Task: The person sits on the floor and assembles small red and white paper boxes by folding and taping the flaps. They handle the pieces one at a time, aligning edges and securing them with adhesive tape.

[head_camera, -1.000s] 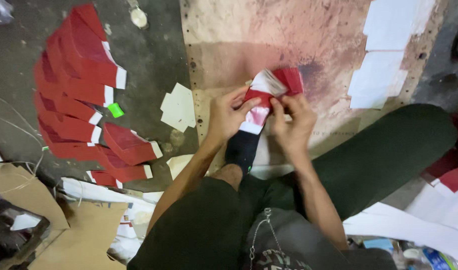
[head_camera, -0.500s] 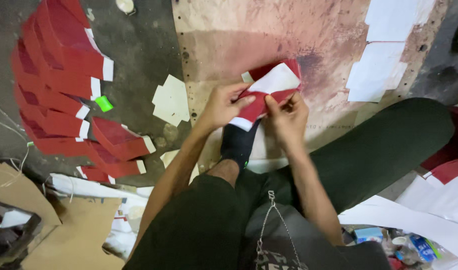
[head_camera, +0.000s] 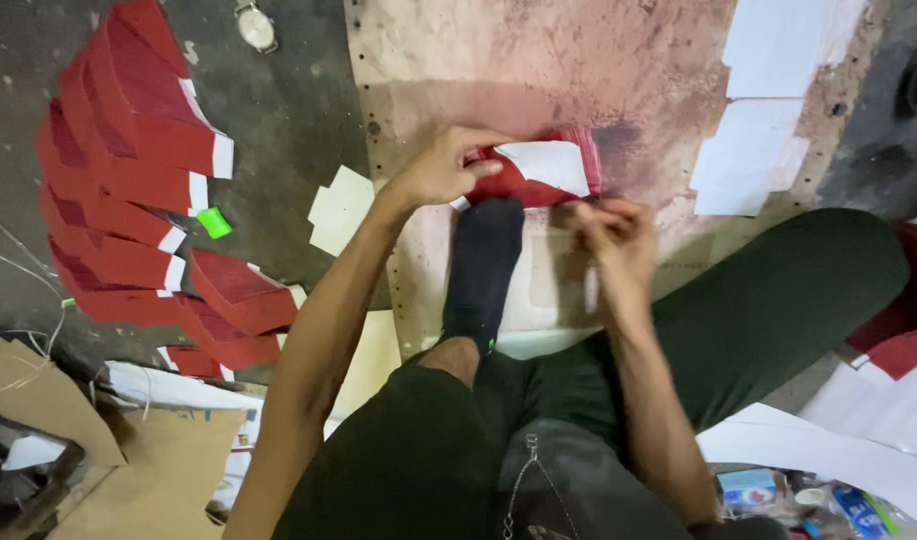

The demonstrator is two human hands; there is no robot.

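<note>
A folded red and white paper piece lies on the stained pale board, just beyond my foot in a black sock. My left hand grips the piece's left end with thumb and fingers and holds it against the board. My right hand is blurred and sits just below the piece's right corner, off the paper, with its fingers curled. Whether the right hand holds anything is unclear.
Several red folded paper pieces with white ends fan out on the dark floor at left, with a small green object and a wristwatch nearby. Cream cut paper lies beside the board, white sheets at right, cardboard at lower left.
The red and white piece, held up in both hands before, now lies on the board past my foot. My right hand has let go and drawn back toward me.
</note>
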